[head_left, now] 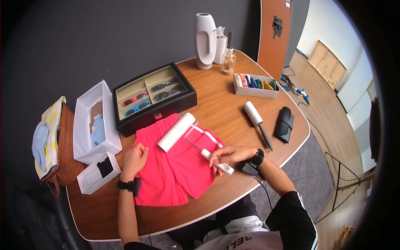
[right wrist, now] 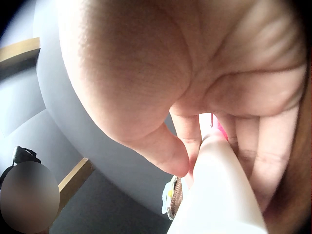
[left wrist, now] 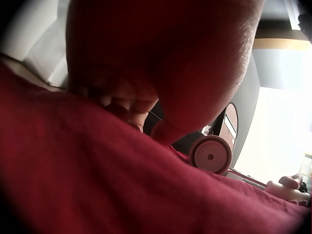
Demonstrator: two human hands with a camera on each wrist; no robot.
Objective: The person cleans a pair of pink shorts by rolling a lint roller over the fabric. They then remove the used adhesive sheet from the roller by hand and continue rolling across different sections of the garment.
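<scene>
Lint roller [head_left: 176,132] has cylinder [head_left: 171,138] slanting up rightward, handle [head_left: 225,168] pointing down rightward, right grip [head_left: 233,154] clamped on handle.

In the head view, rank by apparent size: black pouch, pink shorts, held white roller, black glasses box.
Largest to smallest:
1. Pink shorts
2. Black glasses box
3. Held white roller
4. Black pouch

I hold a white roller [head_left: 176,132] slantwise over the waistband end of white-striped pink shorts [head_left: 162,175], spread out.
</scene>
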